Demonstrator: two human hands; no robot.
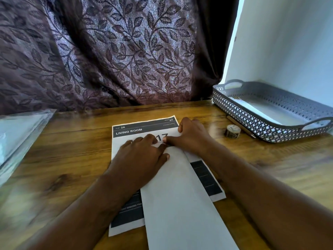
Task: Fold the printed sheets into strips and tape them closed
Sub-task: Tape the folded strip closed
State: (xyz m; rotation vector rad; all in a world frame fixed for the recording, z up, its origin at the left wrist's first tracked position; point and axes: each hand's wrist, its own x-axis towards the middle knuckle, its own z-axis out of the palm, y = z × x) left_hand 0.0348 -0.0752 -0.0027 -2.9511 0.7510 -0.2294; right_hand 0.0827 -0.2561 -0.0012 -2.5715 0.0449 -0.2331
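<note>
- The printed sheet (144,130) lies flat on the wooden tabletop (75,141) straight in front of me, its dark header reading "LIVING ROOM" at the far end.
- A long white flap (178,195) of paper lies across the middle of that sheet and reaches toward me; I cannot tell whether it is the sheet's own folded part or a second strip lying on top.
- My left hand (142,156) is palm down on the sheet's left half, fingers (151,138) spread flat and pressing, gripping nothing.
- The far tip of the flap sits just beside my left thumb, right where both hands meet.
- My right hand (191,136) is curled on the sheet's right side, its thumb and forefinger pinched at the flap's far tip by the big "17".
- The other right fingers rest on the sheet's right edge near the header.
- So the fold's far end lies under and between my fingertips, while the rest of the flap runs back between my forearms.
- A dark printed block shows on the sheet to the right of the flap, another to the left under my left wrist.
- A small roll of tape (233,130) stands on the tabletop to the right, well apart from my right hand.
- Just beyond it sits a grey perforated tray (252,121) with handles, something pale lying inside.
- A pen (241,127) lies between the tape and the tray's wall.
- At the far left, a clear plastic sleeve (19,134) rests on the tabletop.
- A leaf-patterned curtain (117,51) hangs behind it all.
</note>
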